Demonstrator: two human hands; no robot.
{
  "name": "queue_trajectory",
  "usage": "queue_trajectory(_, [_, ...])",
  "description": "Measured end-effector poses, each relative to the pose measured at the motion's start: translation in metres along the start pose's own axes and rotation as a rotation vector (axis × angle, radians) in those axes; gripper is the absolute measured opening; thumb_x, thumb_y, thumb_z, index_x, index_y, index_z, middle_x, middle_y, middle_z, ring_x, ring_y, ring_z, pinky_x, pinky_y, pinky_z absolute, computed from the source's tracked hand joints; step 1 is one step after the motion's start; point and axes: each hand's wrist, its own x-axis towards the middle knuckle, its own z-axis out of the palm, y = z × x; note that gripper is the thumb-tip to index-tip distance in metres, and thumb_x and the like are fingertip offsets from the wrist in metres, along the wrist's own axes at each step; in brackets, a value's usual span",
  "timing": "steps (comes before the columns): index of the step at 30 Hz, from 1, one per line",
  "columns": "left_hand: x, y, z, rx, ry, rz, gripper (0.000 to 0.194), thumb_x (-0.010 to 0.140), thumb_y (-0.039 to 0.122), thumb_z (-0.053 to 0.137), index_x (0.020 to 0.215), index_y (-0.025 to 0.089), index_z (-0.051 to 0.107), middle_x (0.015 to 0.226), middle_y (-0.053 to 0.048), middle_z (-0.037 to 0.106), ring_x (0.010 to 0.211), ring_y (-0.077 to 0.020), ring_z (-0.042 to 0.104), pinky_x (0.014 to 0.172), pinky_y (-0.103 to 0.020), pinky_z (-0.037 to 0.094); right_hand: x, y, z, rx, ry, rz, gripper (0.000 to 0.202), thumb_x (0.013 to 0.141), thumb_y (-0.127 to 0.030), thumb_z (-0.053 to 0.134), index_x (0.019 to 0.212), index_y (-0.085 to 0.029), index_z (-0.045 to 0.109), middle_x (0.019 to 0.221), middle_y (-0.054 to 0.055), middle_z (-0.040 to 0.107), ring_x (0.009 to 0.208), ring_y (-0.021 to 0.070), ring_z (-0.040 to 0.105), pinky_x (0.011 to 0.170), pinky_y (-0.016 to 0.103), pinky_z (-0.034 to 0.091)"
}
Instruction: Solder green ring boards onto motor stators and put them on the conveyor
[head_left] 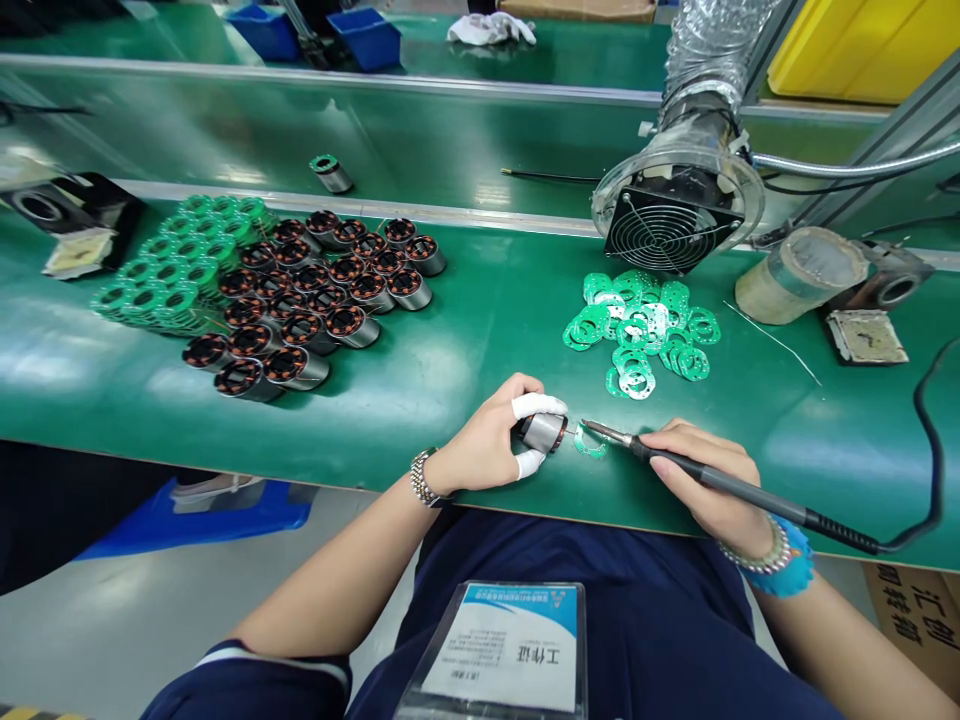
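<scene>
My left hand, with white covers on the thumb and a finger, grips a motor stator lying on its side, copper windings facing right. A thin wire or pin sticks out from the stator toward a green ring-shaped circuit board on the table. In my right hand is a soldering iron, held like a pen. Its tip is over the upper edge of that board; whether it touches cannot be made out.
Several bare stators stand at left, beside stators topped with green boards. Loose ring boards lie in a pile ahead, below a fume fan. At right are a cylindrical container, a solder wire and an iron stand with sponge.
</scene>
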Motion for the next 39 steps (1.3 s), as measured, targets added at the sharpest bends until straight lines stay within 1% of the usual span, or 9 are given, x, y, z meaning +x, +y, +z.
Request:
queue_trajectory(8, [0.000,0.000,0.000,-0.001,-0.009,-0.015,0.049,0.064,0.007,0.058,0.110,0.021,0.051,0.106,-0.005,0.046,0.095,-0.0181,0.052,0.082,-0.034,0.047,0.004,-0.003,0.000,-0.124,0.049,0.039,0.019,0.079,-0.018,0.061,0.098,-0.022,0.064,0.082,0.003,0.066,0.074,0.0167,0.063,0.066,0.029,0.050])
queue_trajectory(13, [0.000,0.000,-0.001,-0.020,-0.011,-0.022,0.050,0.063,0.007,0.059,0.110,0.021,0.051,0.107,-0.006,0.045,0.095,-0.0187,0.051,0.083,-0.034,0.046,-0.001,0.009,0.005,-0.193,0.117,-0.066,0.022,0.082,-0.014,0.057,0.101,-0.023,0.061,0.078,0.001,0.070,0.073,0.0151,0.067,0.072,0.027,0.054])
queue_trajectory(17, [0.000,0.000,-0.002,-0.059,0.017,-0.027,0.049,0.063,0.009,0.063,0.108,0.020,0.050,0.108,-0.006,0.047,0.098,-0.0201,0.051,0.086,-0.036,0.044,0.001,0.013,0.014,-0.189,-0.054,-0.249,0.027,0.083,-0.007,0.050,0.105,-0.022,0.058,0.102,0.006,0.068,0.106,0.0190,0.061,0.093,0.035,0.050])
queue_trajectory(20, [-0.002,0.004,0.003,-0.129,0.031,-0.050,0.045,0.064,0.016,0.069,0.104,0.019,0.048,0.106,-0.007,0.049,0.096,-0.0202,0.054,0.087,-0.037,0.045,0.004,0.009,0.016,-0.251,-0.042,-0.312,0.029,0.082,-0.007,0.053,0.107,-0.020,0.057,0.102,0.007,0.068,0.114,0.0213,0.055,0.096,0.039,0.048])
queue_trajectory(23, [-0.005,0.010,0.014,-0.149,0.021,-0.101,0.054,0.064,0.022,0.073,0.110,0.020,0.045,0.103,-0.007,0.054,0.091,-0.0199,0.057,0.083,-0.036,0.048,0.004,0.001,0.016,-0.289,0.099,-0.199,0.019,0.080,-0.013,0.058,0.098,-0.021,0.061,0.089,0.005,0.069,0.089,0.0184,0.066,0.081,0.030,0.055])
queue_trajectory(26, [-0.007,0.012,0.022,0.021,0.039,-0.106,0.054,0.067,0.027,0.072,0.115,0.020,0.047,0.111,-0.011,0.057,0.105,-0.0254,0.054,0.093,-0.047,0.042,0.006,-0.010,0.018,-0.198,0.192,0.002,0.016,0.080,-0.020,0.061,0.095,-0.022,0.060,0.085,0.003,0.069,0.069,0.0148,0.067,0.067,0.026,0.058])
queue_trajectory(30, [-0.014,0.015,0.015,0.179,0.004,-0.093,0.063,0.067,0.040,0.071,0.121,0.020,0.047,0.124,-0.016,0.053,0.121,-0.0310,0.044,0.105,-0.059,0.022,0.011,-0.022,0.024,0.188,0.144,0.261,0.022,0.083,-0.024,0.057,0.104,-0.024,0.054,0.103,0.007,0.066,0.080,0.0166,0.067,0.060,0.026,0.060])
queue_trajectory(34, [-0.021,0.023,0.000,0.048,-0.100,-0.066,0.098,0.057,0.055,0.073,0.137,0.020,0.029,0.136,-0.017,0.043,0.126,-0.0318,0.040,0.104,-0.054,0.030,0.015,-0.026,0.025,0.505,0.094,0.349,0.025,0.082,-0.026,0.059,0.105,-0.024,0.050,0.111,0.009,0.063,0.092,0.0194,0.064,0.062,0.030,0.061])
queue_trajectory(39, [-0.017,0.027,0.009,0.147,0.114,-0.127,0.062,0.071,0.048,0.066,0.121,0.015,0.049,0.112,-0.014,0.060,0.106,-0.0282,0.055,0.092,-0.048,0.044,0.016,-0.026,0.021,0.712,-0.014,0.311,0.040,0.076,-0.022,0.066,0.110,-0.027,0.045,0.117,0.009,0.059,0.089,0.0170,0.062,0.067,0.033,0.059])
